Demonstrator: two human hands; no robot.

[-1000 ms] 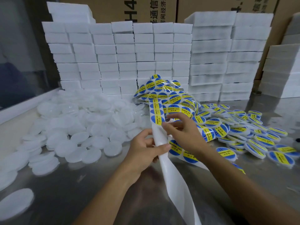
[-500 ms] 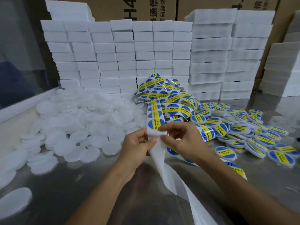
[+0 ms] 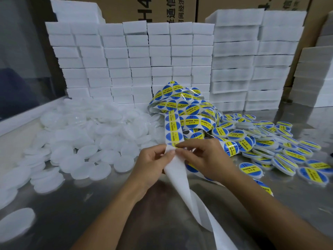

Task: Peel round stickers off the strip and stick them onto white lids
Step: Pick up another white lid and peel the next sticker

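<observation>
A tangled strip of round blue-and-yellow stickers (image 3: pixel 191 112) lies heaped at the middle of the metal table. One length of it runs down to my hands. My left hand (image 3: pixel 153 165) pinches the bare white backing (image 3: pixel 177 170) just below the lowest sticker. My right hand (image 3: pixel 203 159) pinches the lower edge of that lowest sticker (image 3: pixel 173 138) between thumb and forefinger. The empty backing hangs toward me off the table front. Plain white lids (image 3: pixel 86 139) are piled on the left. Lids that carry stickers (image 3: pixel 270 148) lie in a heap on the right.
Stacks of white foam blocks (image 3: pixel 162 56) wall off the back of the metal table (image 3: pixel 90 210), with cardboard boxes (image 3: pixel 225 6) behind them. A lone white lid (image 3: pixel 17 222) lies at the front left. A raised ledge (image 3: pixel 27 114) runs along the left side.
Both hands have come together at the strip's lowest sticker; my left hand slid up the backing and my right thumb and forefinger closed on the sticker's edge.
</observation>
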